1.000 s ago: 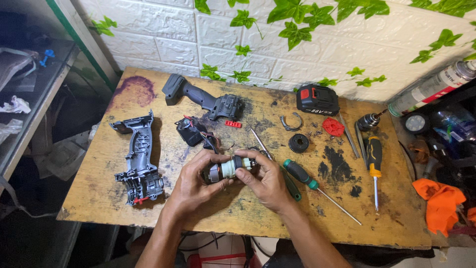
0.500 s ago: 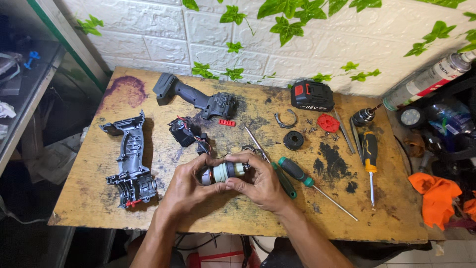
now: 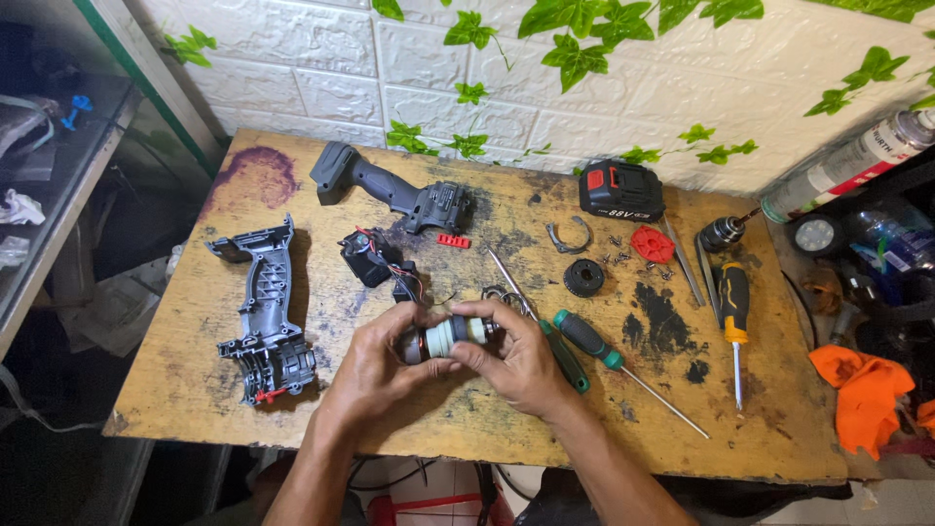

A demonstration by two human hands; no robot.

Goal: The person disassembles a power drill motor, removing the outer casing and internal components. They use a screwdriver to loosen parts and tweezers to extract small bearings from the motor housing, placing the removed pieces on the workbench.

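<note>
Both hands hold a small cylindrical motor part (image 3: 450, 338) with a pale green middle, just above the wooden table (image 3: 195, 390). My left hand (image 3: 380, 368) grips its left end and my right hand (image 3: 521, 360) pinches its right end. Thin wires run from the motor up to a black switch module (image 3: 373, 259). An open grey drill housing half (image 3: 265, 314) lies to the left. The other dark housing half (image 3: 394, 192) rests at the back.
A green-handled screwdriver (image 3: 604, 356) lies beside my right hand. Farther right are a yellow-and-black screwdriver (image 3: 734, 317), a drill chuck (image 3: 723, 232), a red disc (image 3: 652, 244), a black ring (image 3: 583, 278) and a black battery pack (image 3: 621, 189). An orange cloth (image 3: 865, 394) hangs off the right edge.
The hands stay on the motor part and have turned it slightly. The camera view has shifted a little.
</note>
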